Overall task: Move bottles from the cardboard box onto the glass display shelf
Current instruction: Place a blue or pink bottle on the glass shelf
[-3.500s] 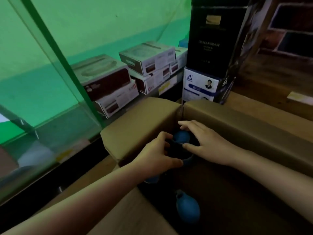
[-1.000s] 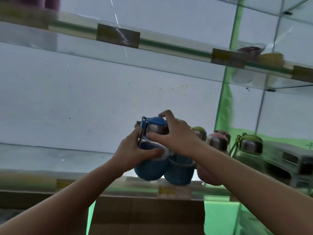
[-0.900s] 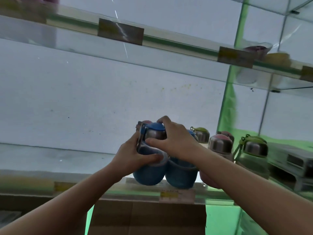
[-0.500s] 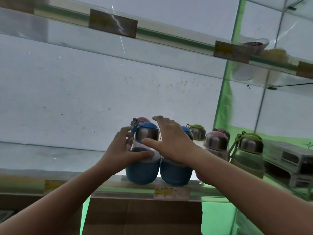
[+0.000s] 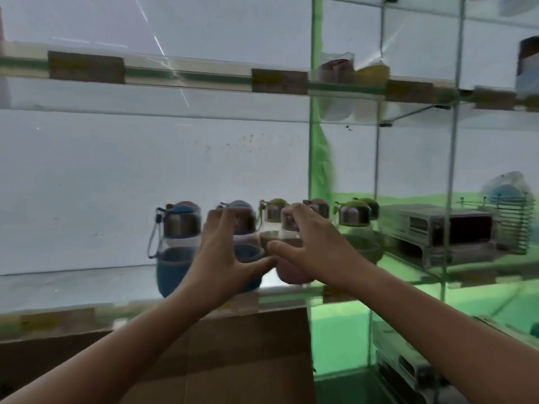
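Observation:
Two blue bottles stand on the glass display shelf [image 5: 73, 313]: one [image 5: 175, 252] in plain sight at the left, the other [image 5: 248, 228] partly behind my left hand [image 5: 224, 258]. That hand is open with spread fingers, and I cannot tell if it touches the bottle. My right hand [image 5: 309, 246] is open too, in front of a pink bottle [image 5: 291, 274]. Green-capped bottles [image 5: 353, 217] stand further right. The cardboard box [image 5: 248, 360] sits below the shelf, its inside hidden.
An upper glass shelf [image 5: 189, 77] carries jars [image 5: 335, 68] at the right. A green-edged glass partition [image 5: 318, 170] divides the shelving. Beyond it are boxed goods [image 5: 437, 231] and a wire rack [image 5: 513, 223]. Left of the bottles the shelf surface [image 5: 73, 284] is bare.
Both hands have let go of the left blue bottle, which now stands on the shelf. They have shifted right, with fingers spread.

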`<move>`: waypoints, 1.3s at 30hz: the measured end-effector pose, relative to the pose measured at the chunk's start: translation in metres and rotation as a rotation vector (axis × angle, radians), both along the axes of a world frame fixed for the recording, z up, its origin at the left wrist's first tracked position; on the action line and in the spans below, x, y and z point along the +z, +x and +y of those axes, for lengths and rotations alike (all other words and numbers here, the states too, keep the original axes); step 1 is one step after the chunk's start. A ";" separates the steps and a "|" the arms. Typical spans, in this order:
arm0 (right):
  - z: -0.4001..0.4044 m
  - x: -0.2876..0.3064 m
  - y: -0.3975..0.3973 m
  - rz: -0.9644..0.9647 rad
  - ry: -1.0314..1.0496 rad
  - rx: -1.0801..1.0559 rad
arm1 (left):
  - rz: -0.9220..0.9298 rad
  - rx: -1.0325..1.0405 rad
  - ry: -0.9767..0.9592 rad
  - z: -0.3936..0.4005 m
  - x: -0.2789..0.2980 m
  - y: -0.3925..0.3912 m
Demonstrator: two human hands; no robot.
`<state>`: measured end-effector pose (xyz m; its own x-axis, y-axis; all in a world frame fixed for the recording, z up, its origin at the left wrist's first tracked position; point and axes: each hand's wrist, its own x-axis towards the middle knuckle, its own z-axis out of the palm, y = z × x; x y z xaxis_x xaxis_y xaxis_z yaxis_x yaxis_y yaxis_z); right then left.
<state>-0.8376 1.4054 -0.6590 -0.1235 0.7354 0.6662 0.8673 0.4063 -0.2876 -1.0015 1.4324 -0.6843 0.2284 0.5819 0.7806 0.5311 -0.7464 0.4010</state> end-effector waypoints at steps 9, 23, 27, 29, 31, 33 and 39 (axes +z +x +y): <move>-0.084 -0.115 0.176 0.144 -0.200 -0.230 | 0.137 -0.319 -0.188 -0.044 -0.092 0.183; -0.229 -0.312 0.353 0.329 -0.604 -0.487 | 0.657 -0.678 -0.638 -0.146 -0.286 0.385; -0.243 -0.342 0.369 0.367 -0.679 -0.471 | 0.798 -0.650 -0.714 -0.150 -0.316 0.401; -0.247 -0.354 0.373 0.378 -0.714 -0.457 | 0.848 -0.632 -0.744 -0.148 -0.325 0.406; -0.251 -0.364 0.377 0.382 -0.749 -0.442 | 0.900 -0.622 -0.769 -0.147 -0.333 0.409; -0.253 -0.373 0.379 0.382 -0.782 -0.428 | 0.962 -0.622 -0.793 -0.147 -0.339 0.411; -0.262 -0.394 0.381 0.365 -0.893 -0.294 | 1.117 -0.623 -0.843 -0.152 -0.354 0.417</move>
